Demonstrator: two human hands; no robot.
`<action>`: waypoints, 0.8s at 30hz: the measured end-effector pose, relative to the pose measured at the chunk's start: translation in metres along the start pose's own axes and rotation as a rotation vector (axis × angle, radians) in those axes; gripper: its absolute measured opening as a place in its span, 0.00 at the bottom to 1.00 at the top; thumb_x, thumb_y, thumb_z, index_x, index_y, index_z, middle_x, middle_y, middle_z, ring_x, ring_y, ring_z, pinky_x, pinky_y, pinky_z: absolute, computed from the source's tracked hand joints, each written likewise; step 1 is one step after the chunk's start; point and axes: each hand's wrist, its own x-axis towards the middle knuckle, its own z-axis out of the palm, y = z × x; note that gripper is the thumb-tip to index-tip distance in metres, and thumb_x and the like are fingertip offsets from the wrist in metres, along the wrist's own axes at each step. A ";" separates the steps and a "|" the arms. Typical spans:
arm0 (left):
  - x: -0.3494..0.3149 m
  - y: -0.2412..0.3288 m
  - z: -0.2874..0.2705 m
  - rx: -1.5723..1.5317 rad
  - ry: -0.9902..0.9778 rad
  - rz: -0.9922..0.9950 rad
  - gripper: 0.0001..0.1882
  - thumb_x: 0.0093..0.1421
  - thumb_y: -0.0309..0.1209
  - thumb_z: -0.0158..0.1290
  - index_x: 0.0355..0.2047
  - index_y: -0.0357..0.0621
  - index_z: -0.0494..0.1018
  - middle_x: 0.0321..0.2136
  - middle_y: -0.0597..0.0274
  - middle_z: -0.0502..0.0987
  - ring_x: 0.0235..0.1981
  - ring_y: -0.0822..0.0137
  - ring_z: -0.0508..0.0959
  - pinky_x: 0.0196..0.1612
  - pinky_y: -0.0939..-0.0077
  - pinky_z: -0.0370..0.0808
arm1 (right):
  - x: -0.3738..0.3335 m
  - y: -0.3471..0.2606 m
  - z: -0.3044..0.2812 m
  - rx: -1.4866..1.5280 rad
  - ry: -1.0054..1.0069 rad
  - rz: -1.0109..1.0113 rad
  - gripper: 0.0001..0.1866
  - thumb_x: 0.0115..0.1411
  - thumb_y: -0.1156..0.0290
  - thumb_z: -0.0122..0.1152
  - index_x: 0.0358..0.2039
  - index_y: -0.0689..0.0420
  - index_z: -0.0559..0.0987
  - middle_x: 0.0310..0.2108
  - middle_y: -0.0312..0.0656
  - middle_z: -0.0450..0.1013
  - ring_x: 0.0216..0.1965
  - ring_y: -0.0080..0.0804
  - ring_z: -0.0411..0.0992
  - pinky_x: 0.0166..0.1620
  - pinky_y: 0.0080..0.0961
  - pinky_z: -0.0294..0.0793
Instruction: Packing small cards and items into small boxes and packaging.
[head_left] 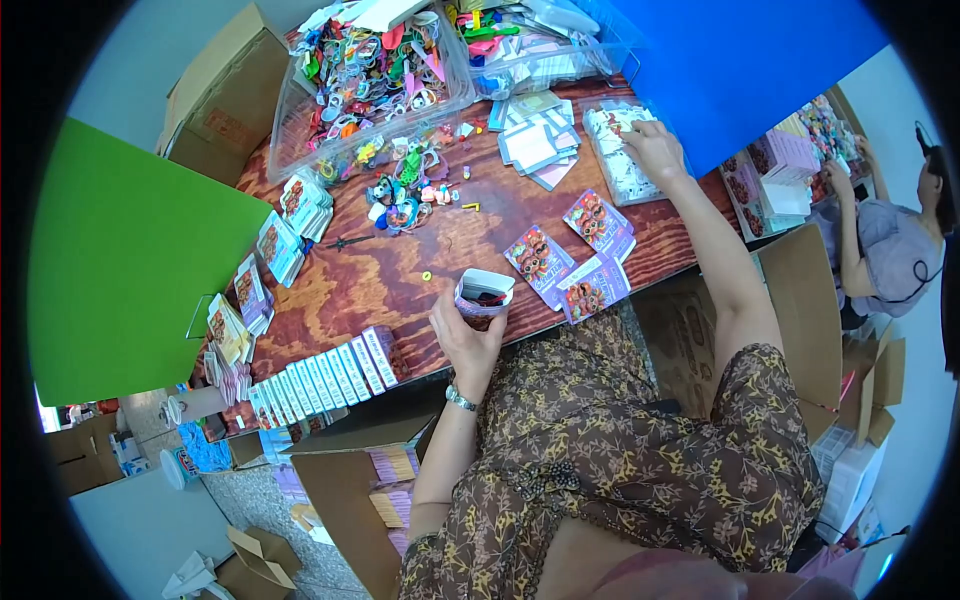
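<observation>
My left hand [462, 335] is wrapped round a small printed carton [478, 314], held upright near the table's front edge. The carton's top is open, and something dark and reddish shows inside. My right hand [657, 155] is over a shallow clear tray [652, 196] of small white pieces [612, 150], its fingers curled down among them; what they pinch is too small to make out. Between my arms lie several flat purple printed cartons [540, 265]. A yellow round bead [427, 276] rests just left of the held carton.
Clear bins [300, 155] heaped with colourful trinkets stand at the back. Stacks of cards [282, 245] and a row of filled cartons [325, 378] line the left. A green board [140, 270] and a blue board [740, 70] flank the table. A person [880, 230] works at far right.
</observation>
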 end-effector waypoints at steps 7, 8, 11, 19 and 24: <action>0.001 0.001 0.000 -0.006 -0.007 -0.014 0.42 0.45 0.33 0.74 0.57 0.34 0.66 0.46 0.46 0.73 0.48 0.46 0.73 0.50 0.56 0.72 | -0.008 0.010 -0.010 -0.050 0.127 -0.089 0.06 0.60 0.66 0.62 0.37 0.50 0.81 0.42 0.38 0.79 0.45 0.41 0.77 0.46 0.40 0.76; 0.000 0.001 0.001 -0.006 -0.008 -0.008 0.42 0.45 0.33 0.74 0.57 0.34 0.66 0.46 0.46 0.73 0.48 0.46 0.73 0.50 0.56 0.72 | -0.010 0.012 -0.013 -0.029 0.187 -0.114 0.04 0.61 0.66 0.62 0.34 0.51 0.80 0.41 0.39 0.78 0.43 0.41 0.78 0.44 0.39 0.77; -0.001 0.001 -0.001 -0.033 -0.030 -0.017 0.45 0.44 0.30 0.73 0.60 0.33 0.63 0.49 0.43 0.72 0.49 0.43 0.72 0.51 0.52 0.71 | -0.011 0.003 -0.029 0.307 0.207 0.001 0.05 0.64 0.67 0.62 0.37 0.54 0.80 0.36 0.40 0.79 0.38 0.36 0.79 0.39 0.35 0.76; 0.005 0.005 0.001 -0.050 -0.016 0.000 0.44 0.45 0.31 0.73 0.60 0.34 0.64 0.46 0.45 0.72 0.47 0.44 0.72 0.50 0.53 0.70 | -0.010 0.004 -0.047 0.950 -0.080 0.081 0.09 0.69 0.69 0.59 0.43 0.61 0.78 0.32 0.34 0.75 0.33 0.17 0.72 0.36 0.19 0.71; 0.002 0.004 -0.001 -0.060 -0.012 -0.013 0.44 0.45 0.31 0.73 0.60 0.34 0.64 0.46 0.44 0.72 0.47 0.44 0.72 0.50 0.52 0.70 | -0.012 0.012 -0.049 0.909 -0.163 0.199 0.17 0.66 0.70 0.61 0.54 0.61 0.77 0.29 0.35 0.76 0.29 0.19 0.72 0.34 0.21 0.72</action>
